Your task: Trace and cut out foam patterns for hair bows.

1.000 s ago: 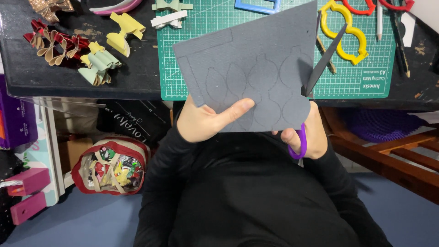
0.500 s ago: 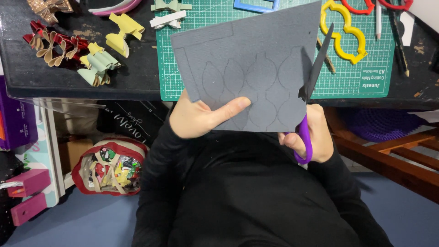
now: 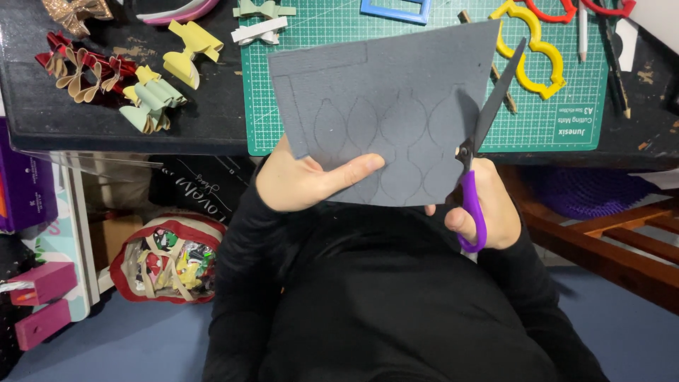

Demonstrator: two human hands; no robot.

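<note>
Left hand [image 3: 304, 182] pinches the grey sheet [image 3: 396, 113]; right hand [image 3: 488, 212] grips the scissors [image 3: 475, 163], whose blades have climbed higher along its edge.

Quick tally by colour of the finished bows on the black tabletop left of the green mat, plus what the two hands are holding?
Red bows: 1 cluster, count unclear
Yellow bows: 2
Pale green bows: 1
Gold bow: 1
Grey sheet in left hand: 1
Purple-handled scissors in right hand: 1
Total: 7, taking the red cluster as 1
</note>
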